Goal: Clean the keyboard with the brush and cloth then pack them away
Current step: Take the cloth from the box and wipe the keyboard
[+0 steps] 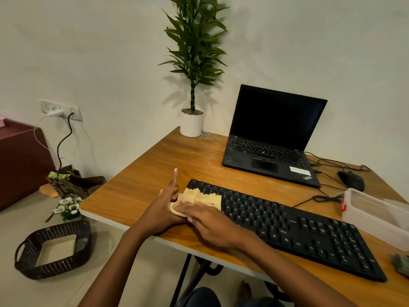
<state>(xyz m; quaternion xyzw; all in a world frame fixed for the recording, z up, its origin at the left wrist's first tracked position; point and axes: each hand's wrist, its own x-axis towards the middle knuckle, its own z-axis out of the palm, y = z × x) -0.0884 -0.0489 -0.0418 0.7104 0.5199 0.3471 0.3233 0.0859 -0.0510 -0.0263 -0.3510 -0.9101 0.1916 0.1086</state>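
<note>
**Yellow cloth on the keyboard's left end**

Black keyboard (287, 231) lies slantwise on the wooden surface (155, 173), close to the front edge. We note the cloth (200, 198) draped over its far-left keys, with a bunched corner hanging off that end.

Right hand (212, 227): laid flat, palm down, fingers straight, pressing on the near part of the cloth.

Left hand (162, 209): just beside the keyboard's left end and touching the right hand. Its index finger is straight and points away. The other fingers bend in against the cloth's left edge. Whether they pinch the cloth we cannot tell, since the right hand covers that spot.

Surroundings:
- Behind the keyboard we see an open laptop (272, 140) with a dark screen.
- A black mouse (352, 180) sits to the laptop's right, among loose cables.
- A clear plastic box (376, 216) stands just beside the keyboard's far right end.
- A potted plant (192, 124) in a white pot occupies the far left corner.
- A dark woven basket (66, 265) with handles sits on the floor (124, 262) to the left.
</note>
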